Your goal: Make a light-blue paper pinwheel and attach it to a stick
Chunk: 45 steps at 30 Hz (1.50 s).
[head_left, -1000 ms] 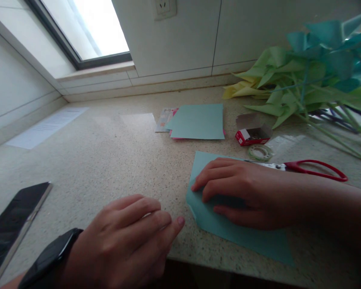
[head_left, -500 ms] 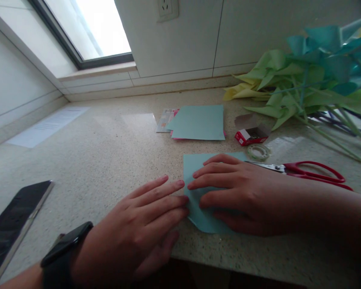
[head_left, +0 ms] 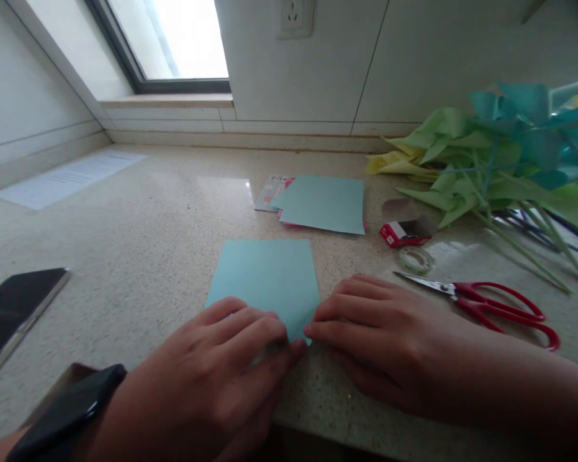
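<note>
A light blue sheet of paper [head_left: 264,269] lies flat on the counter in front of me, its near left part covered by my hand. My left hand [head_left: 212,366], with a black watch on the wrist, bends its fingers over the near edge and pinches near the near right corner. My right hand [head_left: 385,340] rests on the counter, fingers close together, their tips gripping the paper's right edge at that same corner. Right behind my right hand lie scissors [head_left: 491,305] with red handles, blades pointing left.
Farther back sits a stack of blue and pink paper [head_left: 322,204]. To its right are a small open red box [head_left: 407,232] and a tape roll [head_left: 415,260]. Folded paper flowers [head_left: 505,141] fill the back right. A phone [head_left: 19,308] and a printed sheet [head_left: 72,176] lie at left.
The blue sheet has shifted left and turned, out from under my right hand. My left fingers have curled onto its near edge, and my right hand has moved to its right edge.
</note>
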### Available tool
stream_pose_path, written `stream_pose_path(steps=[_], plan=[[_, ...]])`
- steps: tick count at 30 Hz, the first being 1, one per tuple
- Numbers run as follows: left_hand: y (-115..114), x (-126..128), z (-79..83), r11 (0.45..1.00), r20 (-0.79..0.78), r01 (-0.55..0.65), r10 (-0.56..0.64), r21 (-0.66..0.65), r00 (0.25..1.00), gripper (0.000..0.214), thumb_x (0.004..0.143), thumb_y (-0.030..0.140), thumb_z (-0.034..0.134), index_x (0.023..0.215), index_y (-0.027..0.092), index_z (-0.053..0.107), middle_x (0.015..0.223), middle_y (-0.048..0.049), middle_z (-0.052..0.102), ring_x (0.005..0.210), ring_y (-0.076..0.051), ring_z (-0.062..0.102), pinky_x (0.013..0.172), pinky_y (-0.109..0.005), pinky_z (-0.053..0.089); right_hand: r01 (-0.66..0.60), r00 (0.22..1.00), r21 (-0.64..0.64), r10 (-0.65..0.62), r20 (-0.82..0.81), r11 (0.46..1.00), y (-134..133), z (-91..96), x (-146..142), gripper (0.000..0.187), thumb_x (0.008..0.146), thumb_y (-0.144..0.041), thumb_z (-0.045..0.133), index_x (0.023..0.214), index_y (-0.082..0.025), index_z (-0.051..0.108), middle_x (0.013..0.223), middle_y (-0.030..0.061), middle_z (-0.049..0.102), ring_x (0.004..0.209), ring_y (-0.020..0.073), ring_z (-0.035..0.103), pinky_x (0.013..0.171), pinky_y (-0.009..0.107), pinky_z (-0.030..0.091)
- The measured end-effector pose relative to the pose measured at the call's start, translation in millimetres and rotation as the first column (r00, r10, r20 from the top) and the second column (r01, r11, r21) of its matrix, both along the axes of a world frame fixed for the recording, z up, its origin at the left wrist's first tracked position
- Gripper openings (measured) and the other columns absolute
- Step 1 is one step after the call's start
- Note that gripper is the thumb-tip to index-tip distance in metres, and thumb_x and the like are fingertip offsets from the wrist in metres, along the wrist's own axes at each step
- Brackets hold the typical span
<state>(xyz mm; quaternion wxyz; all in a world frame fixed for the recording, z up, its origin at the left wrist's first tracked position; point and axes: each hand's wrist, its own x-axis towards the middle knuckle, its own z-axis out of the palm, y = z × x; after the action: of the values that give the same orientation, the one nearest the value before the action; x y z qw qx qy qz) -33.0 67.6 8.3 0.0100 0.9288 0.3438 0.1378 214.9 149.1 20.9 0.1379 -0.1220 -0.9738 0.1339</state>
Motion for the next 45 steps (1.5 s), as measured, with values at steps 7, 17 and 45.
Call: stream_pose_path(steps=[7,17,45], plan=[[0.6,-2.7,-4.6,0.998,0.071,-0.054,0.056,-0.033,0.996,0.034,0.089,0.013,0.059,0.123,0.013,0.063,0.102,-0.0079,0.066,0.081,-0.023,0.059,0.069,-0.041,0.057,0.013,1.0,0.028,-0.013,0.017,1.0,-1.0,0.4,-0.4,0.019,0.097,-0.017,0.056,0.108,-0.017,0.071,0.094,0.0091,0.072,0.088,0.0205,0.067,0.078,0.034,0.054],[5.6,-4.9,-6.4,0.996,0.09,-0.014,0.022,-0.084,0.996,0.037,0.099,0.021,0.053,0.135,0.019,0.058,0.151,-0.0052,0.054,0.138,-0.023,0.05,0.116,-0.043,0.043,-0.078,0.997,0.015,0.077,0.022,0.997,10.2,0.5,6.2,0.023,0.099,-0.016,0.05,0.109,-0.019,0.071,0.101,0.0093,0.074,0.094,0.0211,0.068,0.087,0.037,0.055],[1.3,-3.1,-13.8,0.997,0.017,-0.051,0.052,-0.062,0.998,0.053,0.102,0.056,0.045,0.145,0.025,0.05,0.157,0.0003,0.048,0.142,-0.02,0.046,0.122,-0.038,0.027,-0.111,0.993,0.057,0.109,0.034,0.992,12.8,1.4,6.7,0.021,0.1,-0.016,0.05,0.105,-0.019,0.069,0.102,0.0094,0.073,0.094,0.021,0.066,0.083,0.036,0.055]])
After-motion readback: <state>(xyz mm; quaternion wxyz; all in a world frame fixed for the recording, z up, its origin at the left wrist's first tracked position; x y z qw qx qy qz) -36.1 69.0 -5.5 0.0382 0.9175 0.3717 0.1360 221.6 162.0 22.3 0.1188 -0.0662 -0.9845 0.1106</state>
